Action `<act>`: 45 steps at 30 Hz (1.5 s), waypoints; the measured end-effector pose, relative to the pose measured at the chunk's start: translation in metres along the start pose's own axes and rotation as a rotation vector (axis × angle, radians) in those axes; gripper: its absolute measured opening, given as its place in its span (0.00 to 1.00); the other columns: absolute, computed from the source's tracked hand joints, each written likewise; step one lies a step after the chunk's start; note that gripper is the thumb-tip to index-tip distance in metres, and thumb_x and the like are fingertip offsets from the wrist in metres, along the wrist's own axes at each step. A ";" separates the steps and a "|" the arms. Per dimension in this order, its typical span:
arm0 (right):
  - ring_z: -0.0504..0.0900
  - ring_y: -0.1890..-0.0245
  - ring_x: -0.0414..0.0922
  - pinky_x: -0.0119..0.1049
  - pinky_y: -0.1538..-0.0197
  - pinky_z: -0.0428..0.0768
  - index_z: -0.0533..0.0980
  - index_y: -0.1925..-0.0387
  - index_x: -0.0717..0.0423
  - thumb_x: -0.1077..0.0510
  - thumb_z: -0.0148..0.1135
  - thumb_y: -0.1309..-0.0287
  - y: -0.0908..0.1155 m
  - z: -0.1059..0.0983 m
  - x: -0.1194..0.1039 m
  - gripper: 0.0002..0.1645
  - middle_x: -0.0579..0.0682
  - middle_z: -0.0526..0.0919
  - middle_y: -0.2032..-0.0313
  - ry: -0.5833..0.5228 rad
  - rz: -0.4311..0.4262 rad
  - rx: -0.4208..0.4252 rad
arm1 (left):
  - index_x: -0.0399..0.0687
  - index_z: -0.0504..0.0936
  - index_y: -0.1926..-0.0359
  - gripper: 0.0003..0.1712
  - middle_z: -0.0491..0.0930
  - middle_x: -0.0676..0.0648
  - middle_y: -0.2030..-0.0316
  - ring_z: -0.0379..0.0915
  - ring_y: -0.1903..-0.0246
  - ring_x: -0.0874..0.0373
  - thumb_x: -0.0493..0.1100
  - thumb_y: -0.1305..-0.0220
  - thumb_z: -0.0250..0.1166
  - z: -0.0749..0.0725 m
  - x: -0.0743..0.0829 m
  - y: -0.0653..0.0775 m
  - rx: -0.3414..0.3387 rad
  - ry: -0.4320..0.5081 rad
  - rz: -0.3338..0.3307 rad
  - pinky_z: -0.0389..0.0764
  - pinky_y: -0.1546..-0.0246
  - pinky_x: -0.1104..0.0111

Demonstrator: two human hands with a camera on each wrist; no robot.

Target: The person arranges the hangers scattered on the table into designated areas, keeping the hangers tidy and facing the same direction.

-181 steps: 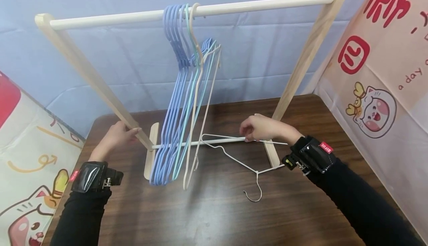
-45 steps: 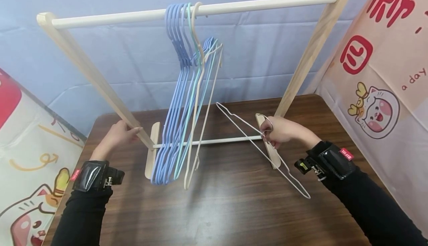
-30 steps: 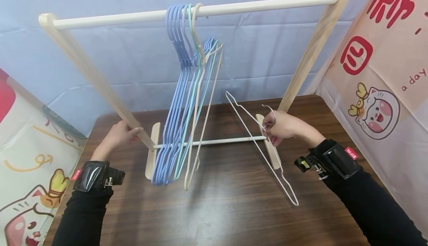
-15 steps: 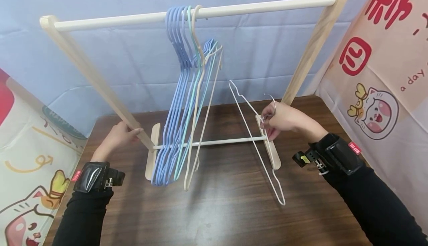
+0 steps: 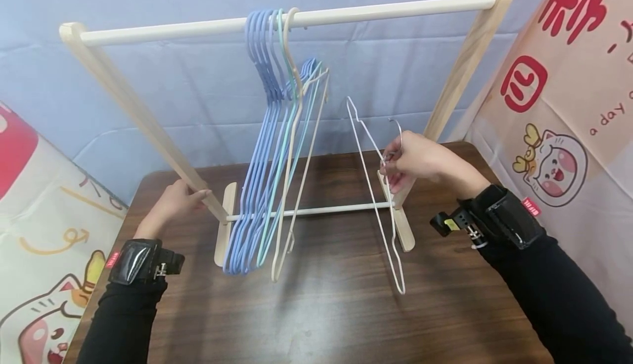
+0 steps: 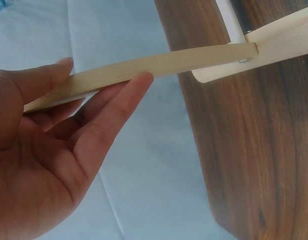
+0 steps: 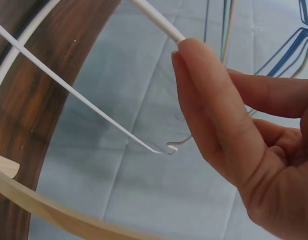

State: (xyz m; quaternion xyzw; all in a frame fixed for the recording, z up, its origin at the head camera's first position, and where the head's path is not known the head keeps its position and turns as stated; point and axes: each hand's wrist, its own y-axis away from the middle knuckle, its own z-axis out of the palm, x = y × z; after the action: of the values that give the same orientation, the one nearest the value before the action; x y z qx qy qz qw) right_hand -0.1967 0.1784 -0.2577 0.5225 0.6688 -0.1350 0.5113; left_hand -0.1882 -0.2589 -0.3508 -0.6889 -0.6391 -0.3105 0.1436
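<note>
In the head view my right hand [image 5: 414, 158] pinches a white wire hanger [image 5: 362, 158] near its neck, holding it tilted above the table, its hook pointing up. The right wrist view shows thumb and fingers closed on the white wire [image 7: 88, 104]. My left hand [image 5: 174, 205] holds the lower left post [image 5: 133, 105] of a wooden clothes rack, thumb on one side and fingers on the other, as the left wrist view shows on the post [image 6: 194, 59]. From the rack's white rail [image 5: 395, 8] hang several blue hangers [image 5: 253, 160], a mint hanger [image 5: 280, 31] and a cream hanger [image 5: 293, 144].
The rack's right post [image 5: 467, 59] rises behind my right hand. A low white crossbar [image 5: 336, 209] joins the two wooden feet on the brown table [image 5: 316, 320]. Blue cloth [image 5: 198, 89] hangs behind, and a printed cloth [image 5: 559, 105] stands to the right.
My right hand has gripped the white hanger that lay on the table, turned it hook-up and raised it, its far end swinging upward. The left hand stays on the post.
</note>
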 end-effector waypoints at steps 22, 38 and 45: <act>0.81 0.80 0.48 0.40 0.70 0.81 0.70 0.61 0.78 0.72 0.51 0.41 0.010 -0.008 -0.043 0.09 0.57 0.80 0.77 0.018 -0.036 0.016 | 0.23 0.72 0.51 0.22 0.78 0.29 0.62 0.81 0.70 0.49 0.43 0.33 0.52 0.000 0.000 -0.001 0.004 0.005 0.008 0.79 0.67 0.60; 0.81 0.80 0.50 0.42 0.69 0.81 0.70 0.64 0.77 0.73 0.51 0.42 0.018 -0.012 -0.078 0.06 0.60 0.79 0.79 0.043 -0.069 0.026 | 0.23 0.71 0.51 0.22 0.78 0.28 0.62 0.81 0.70 0.48 0.43 0.32 0.52 0.003 0.000 -0.001 0.005 -0.009 0.002 0.80 0.68 0.61; 0.81 0.80 0.51 0.43 0.69 0.81 0.66 0.68 0.75 0.73 0.51 0.42 0.016 -0.013 -0.090 0.04 0.59 0.79 0.81 0.020 -0.056 -0.006 | 0.23 0.71 0.50 0.22 0.78 0.29 0.62 0.81 0.70 0.49 0.43 0.33 0.52 0.001 -0.001 0.000 0.006 -0.009 0.006 0.79 0.66 0.59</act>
State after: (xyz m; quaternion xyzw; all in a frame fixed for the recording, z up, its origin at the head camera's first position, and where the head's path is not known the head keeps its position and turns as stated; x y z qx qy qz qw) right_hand -0.1967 0.1438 -0.1726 0.5034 0.6887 -0.1422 0.5021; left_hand -0.1880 -0.2584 -0.3523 -0.6916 -0.6387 -0.3049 0.1438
